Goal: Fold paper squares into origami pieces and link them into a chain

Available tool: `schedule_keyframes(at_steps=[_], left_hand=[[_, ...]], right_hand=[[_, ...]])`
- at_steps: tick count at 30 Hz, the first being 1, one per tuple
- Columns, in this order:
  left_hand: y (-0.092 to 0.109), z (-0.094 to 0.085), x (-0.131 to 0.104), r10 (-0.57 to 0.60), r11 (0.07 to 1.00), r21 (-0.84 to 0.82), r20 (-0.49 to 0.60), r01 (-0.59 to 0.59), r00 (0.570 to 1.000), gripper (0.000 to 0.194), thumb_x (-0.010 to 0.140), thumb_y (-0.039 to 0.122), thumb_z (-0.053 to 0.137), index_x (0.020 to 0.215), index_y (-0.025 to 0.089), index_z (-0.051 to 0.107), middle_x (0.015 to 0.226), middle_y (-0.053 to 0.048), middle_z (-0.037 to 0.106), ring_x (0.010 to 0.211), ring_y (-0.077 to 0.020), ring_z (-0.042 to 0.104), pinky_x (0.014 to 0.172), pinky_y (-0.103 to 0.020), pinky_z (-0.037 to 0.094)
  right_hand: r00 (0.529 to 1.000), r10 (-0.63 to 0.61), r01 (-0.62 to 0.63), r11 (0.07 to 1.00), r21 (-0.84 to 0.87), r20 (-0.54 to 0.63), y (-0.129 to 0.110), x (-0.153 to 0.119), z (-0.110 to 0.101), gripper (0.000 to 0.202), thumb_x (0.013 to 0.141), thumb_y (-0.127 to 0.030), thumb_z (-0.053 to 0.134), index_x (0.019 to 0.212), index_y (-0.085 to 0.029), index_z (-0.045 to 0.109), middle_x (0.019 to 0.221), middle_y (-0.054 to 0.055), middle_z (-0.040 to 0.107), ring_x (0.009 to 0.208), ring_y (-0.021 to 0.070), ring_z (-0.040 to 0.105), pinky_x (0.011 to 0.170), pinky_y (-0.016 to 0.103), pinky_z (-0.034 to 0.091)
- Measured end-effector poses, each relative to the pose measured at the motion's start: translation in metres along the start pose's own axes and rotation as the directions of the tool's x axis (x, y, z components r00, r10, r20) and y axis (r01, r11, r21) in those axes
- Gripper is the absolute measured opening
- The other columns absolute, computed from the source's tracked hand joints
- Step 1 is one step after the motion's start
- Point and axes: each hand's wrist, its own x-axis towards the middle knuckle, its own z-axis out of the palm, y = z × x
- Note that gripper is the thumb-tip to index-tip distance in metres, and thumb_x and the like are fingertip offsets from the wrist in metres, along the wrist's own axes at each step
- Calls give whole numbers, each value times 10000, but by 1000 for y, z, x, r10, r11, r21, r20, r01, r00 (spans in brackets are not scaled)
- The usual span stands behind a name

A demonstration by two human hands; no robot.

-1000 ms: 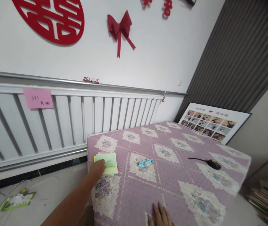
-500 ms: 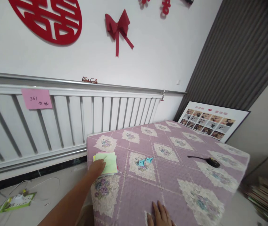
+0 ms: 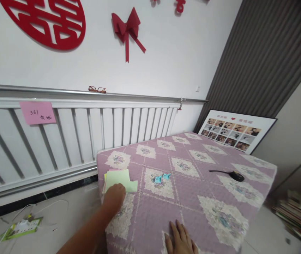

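Note:
On the left end of the purple quilted cover (image 3: 163,206) lies a stack of coloured paper sheets (image 3: 117,176), a pale green one on top, with pink and yellow edges showing. My left hand (image 3: 117,194) is over the near part of this stack, its fingers curled on a green sheet (image 3: 133,186) that juts out to the right. Its fingertips are partly hidden. To the right of the stack are two small light-blue folded paper pieces (image 3: 158,179). My right hand (image 3: 180,240) rests flat on the cover near the bottom edge, fingers spread, holding nothing.
A black rounded object with a thin strap (image 3: 236,176) lies on the cover's right side. Behind stands a white radiator (image 3: 129,123) with a pink note (image 3: 37,113) and glasses (image 3: 97,89) on its pipe. A photo board (image 3: 235,130) leans at the back. A power strip (image 3: 23,227) is on the floor.
My left hand has moved slightly right and nearer to me on the stack. A green sheet now sticks out at the stack's right side. My right hand stays flat.

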Motion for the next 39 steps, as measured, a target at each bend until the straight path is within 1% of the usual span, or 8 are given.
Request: schedule_keyframes(at_steps=[4,7,14,21,26,29,35,39], left_hand=[[40,24,-28,90,996,-11,86,-89,992,221,910,194,387,915,173,607,965,-99,613,942,-259,557,827,-394,411],[57,37,-41,99,995,-23,138,-97,986,208,898,182,411,943,172,614,983,-106,618,949,-259,566,812,-387,424],[64,51,-48,89,996,-38,186,-83,978,186,883,265,488,1006,187,604,1046,-109,614,964,-266,572,802,-384,444],[75,55,-53,140,990,-6,183,-142,973,269,898,123,367,974,163,622,1006,-126,627,924,-264,588,773,-396,457],[97,62,-60,226,974,-20,183,-227,957,275,887,94,383,998,162,626,1029,-128,627,970,-282,573,804,-416,455],[108,70,-63,267,964,-34,174,-265,948,254,893,111,413,1019,180,622,1048,-122,623,994,-274,560,836,-413,444],[111,71,-66,309,951,-48,138,-305,941,154,897,190,490,962,196,630,1011,-73,630,990,-261,546,860,-419,432],[92,67,-72,232,959,-156,-41,-236,972,270,864,144,490,1089,244,599,1161,-47,591,1096,-250,497,952,-415,373]], right_hand=[[1000,-26,26,1000,13,-1,0,-3,-3,521,865,-462,321,1301,-264,525,1438,33,431,1331,250,366,1031,467,321],[999,-29,29,999,18,-19,-1,-6,-5,504,868,-450,333,1282,-254,543,1425,42,449,1325,257,370,1033,471,311],[997,-53,54,998,33,-48,-1,-10,-5,478,877,-425,349,1272,-245,553,1413,55,464,1316,266,378,1028,471,311],[989,-114,126,983,130,-97,2,-11,-4,470,869,-405,408,1291,-242,532,1382,69,499,1295,270,409,1025,481,330],[916,-369,400,865,304,-157,2,-17,-8,527,873,-294,433,1396,-242,396,1414,58,463,1286,197,431,1035,348,378],[870,-448,493,807,325,-208,5,-17,-2,450,875,-253,448,1322,-231,497,1361,71,522,1234,198,495,1008,325,422],[712,-541,690,655,307,-447,11,-9,11,207,886,-204,478,986,-243,655,1011,60,711,932,187,668,822,302,536],[753,-478,650,647,399,-452,7,-9,7,157,905,-235,476,882,-244,631,883,46,707,805,177,673,739,282,539]])
